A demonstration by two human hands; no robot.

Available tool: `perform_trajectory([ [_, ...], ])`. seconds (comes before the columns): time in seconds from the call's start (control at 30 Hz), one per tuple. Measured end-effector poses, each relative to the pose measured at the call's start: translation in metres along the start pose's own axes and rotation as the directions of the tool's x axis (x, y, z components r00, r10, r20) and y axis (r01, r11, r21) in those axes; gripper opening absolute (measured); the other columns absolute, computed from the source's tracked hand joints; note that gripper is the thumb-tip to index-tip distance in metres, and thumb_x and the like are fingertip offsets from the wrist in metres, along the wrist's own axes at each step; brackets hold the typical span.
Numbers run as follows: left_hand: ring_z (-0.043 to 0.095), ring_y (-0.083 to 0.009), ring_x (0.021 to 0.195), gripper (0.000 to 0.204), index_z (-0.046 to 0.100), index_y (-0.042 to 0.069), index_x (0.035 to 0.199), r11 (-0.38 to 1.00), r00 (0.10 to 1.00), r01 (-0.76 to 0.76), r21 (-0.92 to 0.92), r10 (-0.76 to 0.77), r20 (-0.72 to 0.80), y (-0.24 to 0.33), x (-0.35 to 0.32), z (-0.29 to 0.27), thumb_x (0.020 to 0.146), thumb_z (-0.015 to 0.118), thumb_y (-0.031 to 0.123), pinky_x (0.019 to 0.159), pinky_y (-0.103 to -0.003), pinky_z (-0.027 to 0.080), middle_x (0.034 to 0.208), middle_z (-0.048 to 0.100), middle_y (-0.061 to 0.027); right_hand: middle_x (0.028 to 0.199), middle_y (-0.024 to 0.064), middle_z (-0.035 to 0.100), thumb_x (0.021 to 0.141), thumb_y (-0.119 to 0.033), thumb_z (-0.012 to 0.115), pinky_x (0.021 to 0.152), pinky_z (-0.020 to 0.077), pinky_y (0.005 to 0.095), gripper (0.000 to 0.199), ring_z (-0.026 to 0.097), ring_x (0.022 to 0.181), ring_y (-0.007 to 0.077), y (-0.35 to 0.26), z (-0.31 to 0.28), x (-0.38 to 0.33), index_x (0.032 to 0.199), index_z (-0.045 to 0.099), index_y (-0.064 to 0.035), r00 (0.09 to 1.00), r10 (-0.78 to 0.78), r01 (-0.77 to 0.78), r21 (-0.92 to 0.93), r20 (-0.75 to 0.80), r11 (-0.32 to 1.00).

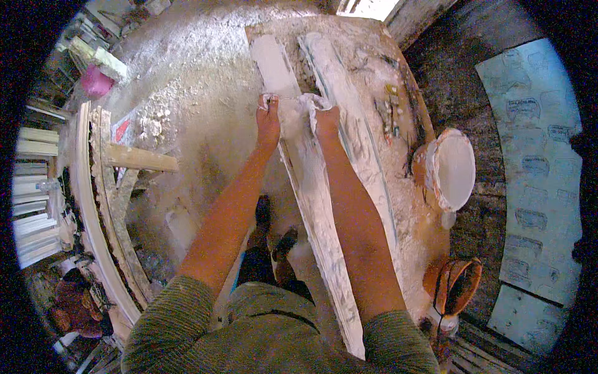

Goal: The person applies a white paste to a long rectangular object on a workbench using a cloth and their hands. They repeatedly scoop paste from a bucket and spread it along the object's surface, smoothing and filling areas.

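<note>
Both my arms reach forward over a long, narrow mould [311, 218] smeared with white plaster, which runs away from me along a workbench. My left hand [268, 121] is closed at the mould's left edge, with a white, wet-looking strip [305, 98] in its fingers. My right hand [327, 121] is closed on a bunched part of the same strip, over the mould's right side. Between the hands the strip looks thin; its exact material cannot be made out. A second plaster-covered length [355, 124] lies parallel on the right.
At the bench's right edge stands a bucket [458, 171] with a white inside; nearer is an orange bucket [464, 290]. Paper sheets [529, 206] hang on the right wall. On the left are a wooden rack [140, 157], stacked white lengths [34, 218] and a pink container [96, 80].
</note>
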State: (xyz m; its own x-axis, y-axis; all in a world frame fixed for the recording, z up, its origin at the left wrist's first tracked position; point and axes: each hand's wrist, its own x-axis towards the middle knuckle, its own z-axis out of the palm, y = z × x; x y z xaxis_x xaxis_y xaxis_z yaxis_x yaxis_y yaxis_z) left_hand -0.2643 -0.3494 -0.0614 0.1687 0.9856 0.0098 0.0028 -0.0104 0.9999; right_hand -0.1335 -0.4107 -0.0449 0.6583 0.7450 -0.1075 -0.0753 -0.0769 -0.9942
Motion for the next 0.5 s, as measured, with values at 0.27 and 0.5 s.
perform_trajectory([
  [0.27,0.049,-0.0385,0.126,0.054,0.043,0.002,0.14,0.897,1.0,-0.015,0.441,0.014,0.006,-0.026,-0.135,-0.002,0.099,0.051,0.036,0.105,-0.044,0.037,0.134,0.049,-0.0305,0.101,0.011,0.07,0.086,-0.003,0.069,0.084,0.0545,0.0287,0.027,0.067,0.09,0.0175,0.029,-0.063,-0.106,0.111,0.065,0.0075,1.0,0.021,-0.024,0.175,0.016,0.984],
  [0.5,0.057,-0.0294,0.087,0.033,0.052,0.0,0.111,0.965,0.959,0.246,-0.09,-0.256,-0.124,0.008,-0.296,0.003,0.099,0.053,0.031,0.083,-0.042,0.044,0.096,0.061,-0.0171,0.103,0.0133,0.07,0.086,-0.003,0.07,0.086,0.0543,0.0285,0.03,0.067,0.092,0.0179,0.051,-0.139,-0.238,0.114,0.065,0.0075,0.996,0.07,-0.069,0.014,-0.061,0.998],
])
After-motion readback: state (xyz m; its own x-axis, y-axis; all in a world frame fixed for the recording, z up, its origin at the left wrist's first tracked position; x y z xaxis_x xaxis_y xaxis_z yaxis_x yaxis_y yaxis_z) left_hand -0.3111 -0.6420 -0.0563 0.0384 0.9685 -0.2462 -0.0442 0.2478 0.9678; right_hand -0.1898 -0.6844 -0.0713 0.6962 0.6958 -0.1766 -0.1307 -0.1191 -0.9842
